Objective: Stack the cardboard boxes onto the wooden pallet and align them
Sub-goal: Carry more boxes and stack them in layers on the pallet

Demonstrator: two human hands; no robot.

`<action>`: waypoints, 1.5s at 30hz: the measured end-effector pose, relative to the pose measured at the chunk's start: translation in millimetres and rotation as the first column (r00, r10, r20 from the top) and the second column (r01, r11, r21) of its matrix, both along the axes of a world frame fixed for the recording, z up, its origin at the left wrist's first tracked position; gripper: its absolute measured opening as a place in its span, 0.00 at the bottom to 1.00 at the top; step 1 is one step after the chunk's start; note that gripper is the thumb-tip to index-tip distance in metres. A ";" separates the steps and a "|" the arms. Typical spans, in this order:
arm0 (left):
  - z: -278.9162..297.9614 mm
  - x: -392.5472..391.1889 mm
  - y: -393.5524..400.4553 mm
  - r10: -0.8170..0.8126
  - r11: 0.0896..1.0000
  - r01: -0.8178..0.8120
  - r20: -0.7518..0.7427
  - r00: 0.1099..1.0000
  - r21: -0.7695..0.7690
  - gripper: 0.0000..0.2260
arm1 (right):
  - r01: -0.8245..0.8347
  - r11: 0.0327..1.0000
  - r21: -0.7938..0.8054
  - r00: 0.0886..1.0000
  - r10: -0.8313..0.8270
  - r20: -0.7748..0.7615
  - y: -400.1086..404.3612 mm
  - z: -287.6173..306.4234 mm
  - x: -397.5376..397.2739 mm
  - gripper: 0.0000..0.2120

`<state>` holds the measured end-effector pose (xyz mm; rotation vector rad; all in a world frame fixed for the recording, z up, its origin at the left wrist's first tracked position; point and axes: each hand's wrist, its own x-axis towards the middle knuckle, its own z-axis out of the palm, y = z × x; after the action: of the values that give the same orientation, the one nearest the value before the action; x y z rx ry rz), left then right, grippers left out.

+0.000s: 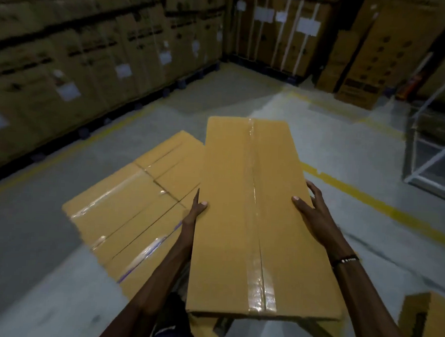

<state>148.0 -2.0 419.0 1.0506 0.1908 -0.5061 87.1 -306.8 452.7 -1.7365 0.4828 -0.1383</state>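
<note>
Carrying a long taped box (250, 215) lengthwise, both hands clamping its long sides approx. mid-length. Left hand (195, 213) gripping the 9 o'clock edge, thumb hooked over the top face, other fingers hidden under/behind the side, so can't tell how far curled. Right hand (310, 210) gripping the 3 o'clock edge, thumb lying on top, fingers spread down the side wall. Box riding in the air at frame centre, far end pointing to 12 o'clock, near end close to the body; tape seam running down its length. Stack (135, 202) of same-type boxes sitting at 9–10 o'clock of the carried one, tops level w/ tape strips showing; pallet itself not visible under it, prob. hidden by the boxes. Another box (425, 327) poking in at 5 o'clock, on the floor (345, 138). Racked cartons (93, 60) filling the wall from 9 to 12 o'clock. Judging the step as transport w/ placement not yet done. Doing it well: keeping the box level and the grip symmetric so it isn't yawing; swinging toward 9 o'clock and lowering next to or on top of the stack w/ the long axis parallel to the seams already there; landing one long edge first, then sliding flush against the neighbour; clearing fingers from the inner side before closing the gap, to avoid pinching.
</note>
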 end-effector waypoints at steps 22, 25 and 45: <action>24.3 -217.9 380.9 0.525 0.849 -0.529 0.153 0.837 -0.022 0.23 | -0.586 0.810 -0.004 0.807 0.584 0.084 398.3 42.9 -58.4 0.32; 22.1 -255.2 456.9 0.592 0.788 -0.614 0.223 0.775 0.043 0.24 | -0.666 0.746 0.009 0.744 0.664 0.076 482.3 37.8 -73.3 0.31; 11.8 -312.6 761.4 0.688 0.618 -0.744 0.282 0.668 0.255 0.26 | -0.844 0.535 -0.040 0.534 0.845 0.021 814.8 -2.8 -52.7 0.32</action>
<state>-164.6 759.4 430.9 1.2496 0.5570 0.3766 34.4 508.0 449.9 -1.8076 -0.4528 0.5378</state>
